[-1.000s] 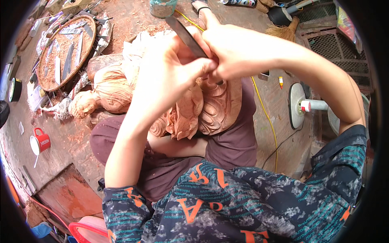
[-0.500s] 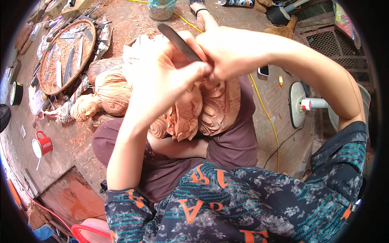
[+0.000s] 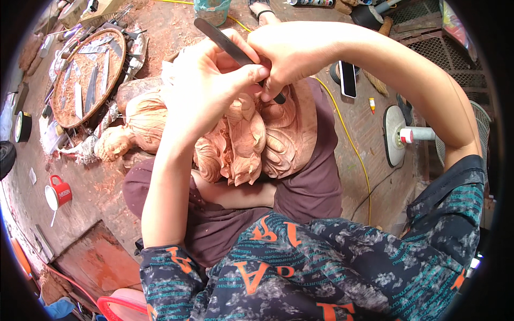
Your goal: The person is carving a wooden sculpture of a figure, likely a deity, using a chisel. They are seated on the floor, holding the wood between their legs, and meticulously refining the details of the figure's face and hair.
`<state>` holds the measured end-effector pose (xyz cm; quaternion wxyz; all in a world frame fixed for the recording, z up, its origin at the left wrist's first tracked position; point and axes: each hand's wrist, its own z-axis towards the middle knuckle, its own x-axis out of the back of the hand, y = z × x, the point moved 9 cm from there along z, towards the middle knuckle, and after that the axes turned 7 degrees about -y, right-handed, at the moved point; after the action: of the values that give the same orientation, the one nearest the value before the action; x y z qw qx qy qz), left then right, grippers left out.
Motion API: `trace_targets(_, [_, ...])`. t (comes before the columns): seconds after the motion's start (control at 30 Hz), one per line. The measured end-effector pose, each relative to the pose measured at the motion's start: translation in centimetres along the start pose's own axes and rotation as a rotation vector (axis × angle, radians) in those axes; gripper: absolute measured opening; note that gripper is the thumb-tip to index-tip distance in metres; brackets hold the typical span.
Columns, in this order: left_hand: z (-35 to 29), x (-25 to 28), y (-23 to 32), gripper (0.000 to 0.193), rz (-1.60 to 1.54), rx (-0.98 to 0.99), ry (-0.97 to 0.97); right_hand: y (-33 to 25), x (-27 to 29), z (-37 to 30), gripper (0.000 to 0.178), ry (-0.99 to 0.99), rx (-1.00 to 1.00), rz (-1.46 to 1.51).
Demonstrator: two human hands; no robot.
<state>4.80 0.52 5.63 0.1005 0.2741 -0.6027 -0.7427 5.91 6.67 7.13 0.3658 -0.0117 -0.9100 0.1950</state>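
A dark, flat carving chisel (image 3: 222, 43) slants between my hands, its rounded end up to the left and its lower tip close over the wood carving's lotus-like base. My left hand (image 3: 206, 80) is closed round the middle of it, thumb and fingers pressed on the shaft. Lower down, my right hand (image 3: 289, 59) pinches it near the tip. Across my lap lies the reddish wood carving (image 3: 243, 139), a robed figure with its head (image 3: 111, 144) to the left. My left hand and forearm hide part of its body. Whether the tip touches the wood I cannot tell.
At the left, a round woven tray (image 3: 67, 120) holds several blades among shavings. A red mug (image 3: 64, 193) stands below it. To the right are a phone (image 3: 347, 80), a small yellow bottle (image 3: 372, 105), a fan (image 3: 395, 136) and a yellow cord (image 3: 350, 142) on the floor.
Both hands and the chisel have shifted slightly up and left. The chisel's lower tip now shows below my right fingers. More of the phone is uncovered by my raised right forearm.
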Motion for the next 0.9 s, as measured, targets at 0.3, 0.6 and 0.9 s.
trace_targets(0.3, [0.1, 0.5, -0.2, 0.01, -0.007, -0.007, 0.05, -0.1, 0.0, 0.2, 0.026, -0.054, -0.039, -0.001])
trace_targets(0.6, [-0.3, 0.8, -0.4, 0.009, 0.049, 0.022, 0.073, -0.3, 0.1, 0.3, 0.026, -0.036, -0.05, -0.086])
trace_targets(0.9, [-0.2, 0.4, -0.4, 0.009, 0.007, -0.002, 0.027, -1.1, 0.2, -0.7, 0.028, -0.093, -0.068, -0.024])
